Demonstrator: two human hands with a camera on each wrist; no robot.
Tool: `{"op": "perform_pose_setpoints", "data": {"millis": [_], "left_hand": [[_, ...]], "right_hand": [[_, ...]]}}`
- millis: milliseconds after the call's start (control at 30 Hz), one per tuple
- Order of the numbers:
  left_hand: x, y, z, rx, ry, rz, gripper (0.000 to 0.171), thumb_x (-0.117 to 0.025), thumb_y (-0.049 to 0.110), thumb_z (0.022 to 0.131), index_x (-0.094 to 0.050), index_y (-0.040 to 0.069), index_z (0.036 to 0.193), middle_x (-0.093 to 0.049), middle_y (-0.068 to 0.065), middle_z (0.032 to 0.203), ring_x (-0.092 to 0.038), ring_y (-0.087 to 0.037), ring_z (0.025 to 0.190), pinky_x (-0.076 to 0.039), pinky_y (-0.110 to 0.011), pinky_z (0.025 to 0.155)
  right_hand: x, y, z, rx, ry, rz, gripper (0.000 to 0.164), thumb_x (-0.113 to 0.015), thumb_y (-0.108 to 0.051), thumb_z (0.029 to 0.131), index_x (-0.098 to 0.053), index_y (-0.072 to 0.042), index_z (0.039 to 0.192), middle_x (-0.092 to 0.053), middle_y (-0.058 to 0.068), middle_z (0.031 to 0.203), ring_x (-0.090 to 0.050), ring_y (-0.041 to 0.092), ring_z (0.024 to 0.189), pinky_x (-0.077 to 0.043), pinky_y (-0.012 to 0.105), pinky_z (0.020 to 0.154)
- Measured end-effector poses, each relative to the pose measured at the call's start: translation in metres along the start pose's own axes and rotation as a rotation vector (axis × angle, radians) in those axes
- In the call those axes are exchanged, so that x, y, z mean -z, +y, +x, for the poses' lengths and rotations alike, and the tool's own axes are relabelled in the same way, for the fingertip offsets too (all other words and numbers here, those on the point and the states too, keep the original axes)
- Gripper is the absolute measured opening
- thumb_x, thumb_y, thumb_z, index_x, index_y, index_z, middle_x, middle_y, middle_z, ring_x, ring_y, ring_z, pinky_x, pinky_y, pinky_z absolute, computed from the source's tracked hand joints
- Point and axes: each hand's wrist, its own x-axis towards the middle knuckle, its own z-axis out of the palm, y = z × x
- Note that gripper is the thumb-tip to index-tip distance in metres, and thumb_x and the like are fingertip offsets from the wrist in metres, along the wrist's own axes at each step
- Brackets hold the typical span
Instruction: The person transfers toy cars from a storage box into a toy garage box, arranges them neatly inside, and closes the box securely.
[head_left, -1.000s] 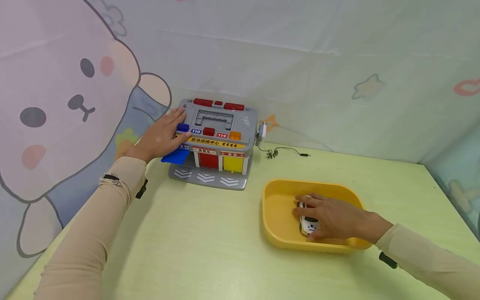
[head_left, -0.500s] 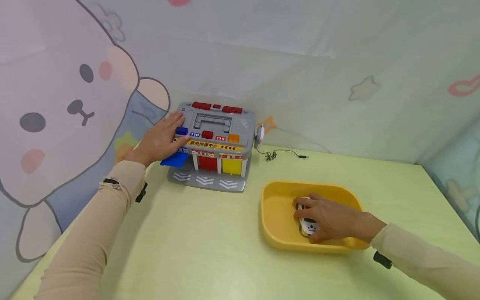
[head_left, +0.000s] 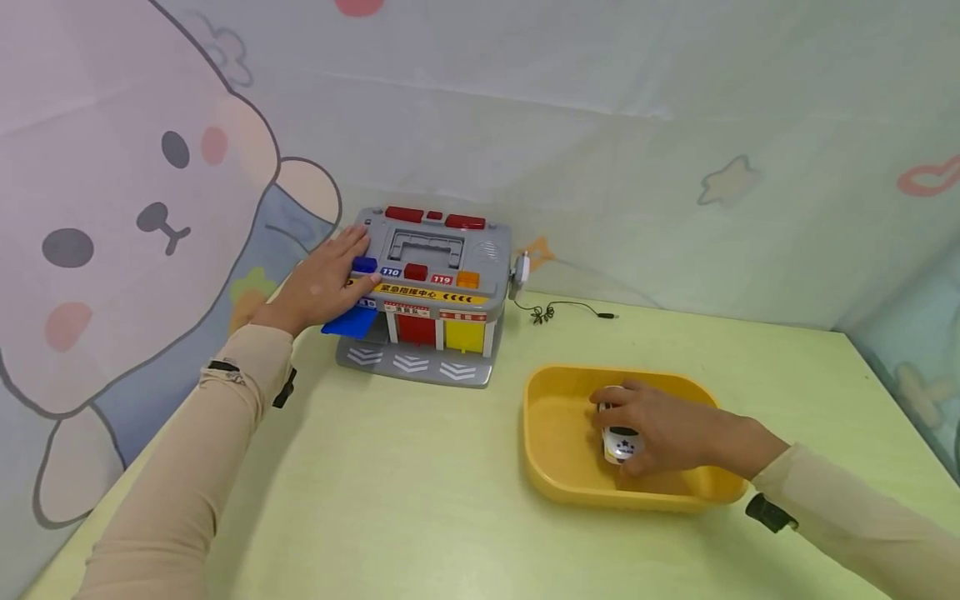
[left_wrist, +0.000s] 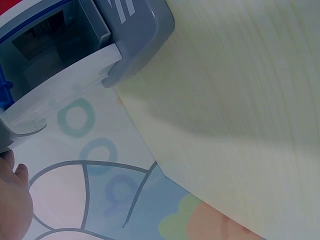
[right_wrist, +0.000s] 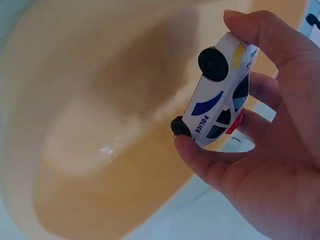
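My right hand [head_left: 667,429] grips a white toy police car [right_wrist: 215,95] by its two ends, thumb at one end and fingers at the other. The car is over the yellow tub [head_left: 558,492], and a shadow lies on the tub floor in the right wrist view. My left hand [head_left: 322,279] rests flat on the left side of the roof of a grey toy emergency station [head_left: 491,250]. Under that hand the station's blue door [head_left: 350,322] is raised, and its open bay [left_wrist: 55,45] shows in the left wrist view.
Beside a red door [head_left: 416,330] is a yellow door [head_left: 465,335], both down. A grey-white part [head_left: 520,271] sticks out on the station's right side. A thin black cable [head_left: 570,307] lies behind the tub on the pale green table [head_left: 360,500]. A printed cloth [head_left: 600,150] hangs behind.
The right hand has closed on the police car and lifted it slightly off the tub floor. The left hand stays on the station roof.
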Motion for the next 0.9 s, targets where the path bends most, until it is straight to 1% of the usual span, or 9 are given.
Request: {"op": "perform_pose_setpoints", "data": {"millis": [167,300,400,533,633,767,900], "left_hand": [[0.0,0.0,0.0,-0.001,0.008,0.008,0.077,-0.046,0.05,0.101,-0.023,0.004,0.158,-0.017,-0.013,0.168,-0.012,-0.033,0.156,-0.013,-0.05,0.127],[0.0,0.001,0.0,-0.008,0.009,0.004,0.077,-0.046,0.05,0.101,-0.023,0.003,0.158,-0.017,-0.014,0.168,-0.012,-0.033,0.157,-0.012,-0.049,0.127],[0.001,0.001,0.0,-0.009,0.008,0.0,0.077,-0.046,0.05,0.101,-0.023,0.003,0.158,-0.017,-0.014,0.168,-0.012,-0.032,0.157,-0.012,-0.049,0.127],[0.002,0.002,0.0,-0.009,0.005,0.003,0.077,-0.045,0.05,0.101,-0.022,0.003,0.158,-0.017,-0.014,0.168,-0.011,-0.032,0.157,-0.012,-0.049,0.127],[0.002,0.003,-0.001,-0.007,0.001,0.006,0.077,-0.046,0.049,0.101,-0.022,0.003,0.158,-0.017,-0.014,0.168,-0.011,-0.032,0.157,-0.012,-0.05,0.127],[0.003,0.003,-0.001,-0.003,-0.003,0.01,0.076,-0.046,0.047,0.101,-0.022,0.003,0.158,-0.017,-0.014,0.168,-0.011,-0.032,0.157,-0.011,-0.049,0.127],[0.003,0.004,-0.001,0.002,-0.005,0.01,0.076,-0.046,0.047,0.102,-0.022,0.004,0.159,-0.017,-0.014,0.168,-0.011,-0.032,0.157,-0.011,-0.049,0.127]], "right_hand": [[0.012,-0.007,-0.002,-0.026,-0.006,0.007,0.044,-0.076,-0.025,0.083,-0.067,-0.013,0.124,-0.055,0.014,0.14,-0.053,0.038,0.123,-0.054,0.048,0.093],[0.017,-0.012,0.0,-0.008,0.027,-0.004,0.044,-0.075,-0.025,0.083,-0.067,-0.013,0.125,-0.055,0.011,0.14,-0.053,0.033,0.121,-0.055,0.04,0.089],[0.023,-0.018,0.001,0.017,0.068,-0.035,0.043,-0.075,-0.025,0.082,-0.067,-0.016,0.124,-0.055,0.009,0.14,-0.051,0.029,0.119,-0.055,0.035,0.082],[0.034,-0.026,0.003,0.03,0.114,-0.095,0.043,-0.076,-0.028,0.08,-0.066,-0.021,0.121,-0.055,0.006,0.141,-0.051,0.027,0.119,-0.056,0.035,0.081],[0.039,-0.031,0.005,0.049,0.153,-0.12,0.043,-0.076,-0.028,0.079,-0.065,-0.022,0.12,-0.054,0.004,0.141,-0.051,0.029,0.12,-0.057,0.037,0.083],[0.043,-0.036,0.008,0.067,0.175,-0.118,0.043,-0.078,-0.025,0.078,-0.065,-0.021,0.119,-0.054,0.003,0.141,-0.049,0.033,0.124,-0.057,0.04,0.086],[0.043,-0.04,0.011,0.082,0.196,-0.158,0.044,-0.08,-0.025,0.076,-0.067,-0.02,0.118,-0.054,0.005,0.141,-0.048,0.034,0.124,-0.057,0.038,0.087]]}}
